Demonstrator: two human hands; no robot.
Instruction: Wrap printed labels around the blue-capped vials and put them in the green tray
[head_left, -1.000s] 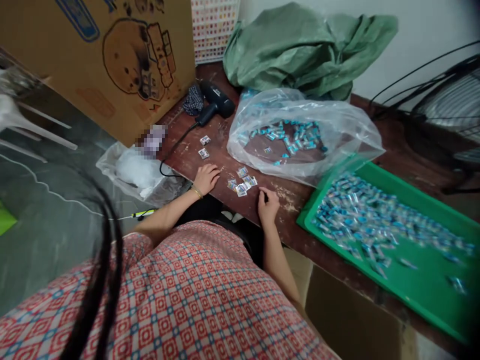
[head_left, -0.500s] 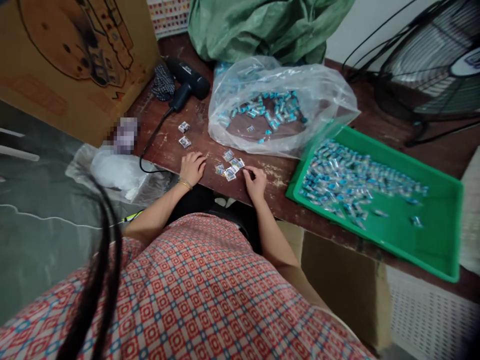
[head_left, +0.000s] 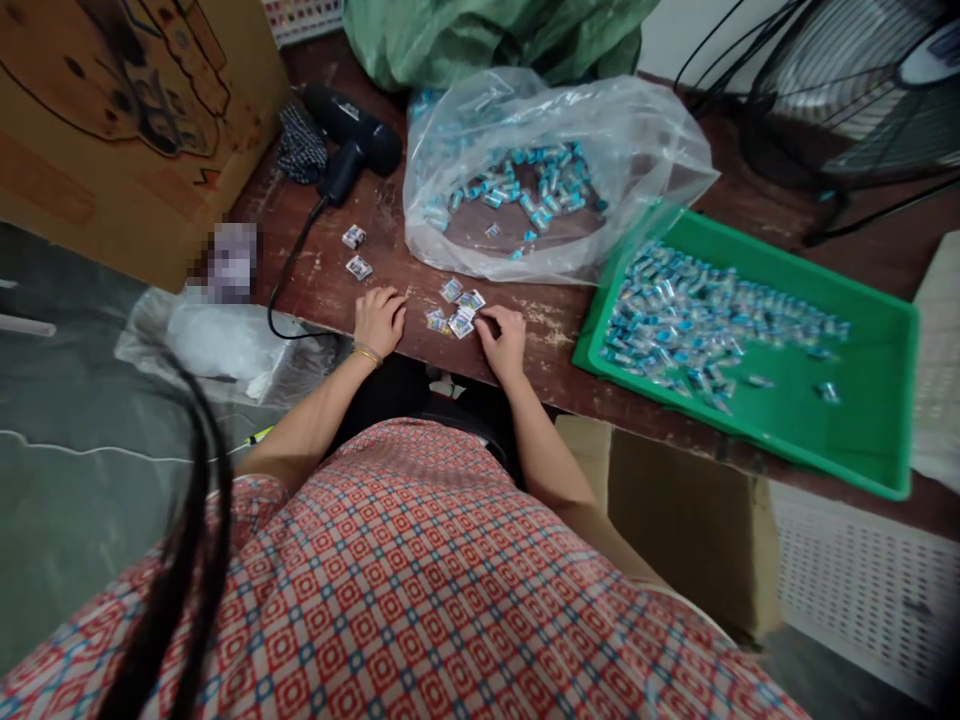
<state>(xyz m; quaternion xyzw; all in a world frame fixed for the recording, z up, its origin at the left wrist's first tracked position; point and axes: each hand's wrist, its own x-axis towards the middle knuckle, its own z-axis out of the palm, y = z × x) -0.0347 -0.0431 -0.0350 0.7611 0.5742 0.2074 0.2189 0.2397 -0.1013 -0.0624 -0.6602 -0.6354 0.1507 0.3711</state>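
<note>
From my remote station, the head view presents two bare hands at the near edge of a worn table (head_left: pixel 424 348). The left hand (head_left: pixel 379 322) lies palm down, fingers loosely bent and slightly parted, with nothing visible in its grasp. The right hand (head_left: pixel 504 343) is half curled, thumb and forefinger brought close together beside the small printed cards (head_left: pixel 461 320); I cannot tell whether they pinch one.

The cards lie between the hands, nearer the right, in a loose, partly overlapping cluster. I judge them light and thin, stiff enough to stay flat yet easily creased; their shine suggests a slippery face. An exposed corner or edge, pinched between fingertip and thumb, appears the best hold, since overlapping pieces may slide together.

Just beyond the left hand are two small card stacks (head_left: pixel 359 267), and past these a dark hair dryer (head_left: pixel 352 145). Ahead of the right hand, a clear plastic bag (head_left: pixel 660 150) contains small blue-ended pieces (head_left: pixel 555 195). Well to that hand's right, a green tray (head_left: pixel 810 430) carries many glossy, blue-marked pieces (head_left: pixel 667 325), mostly heaped toward its far side.
</note>
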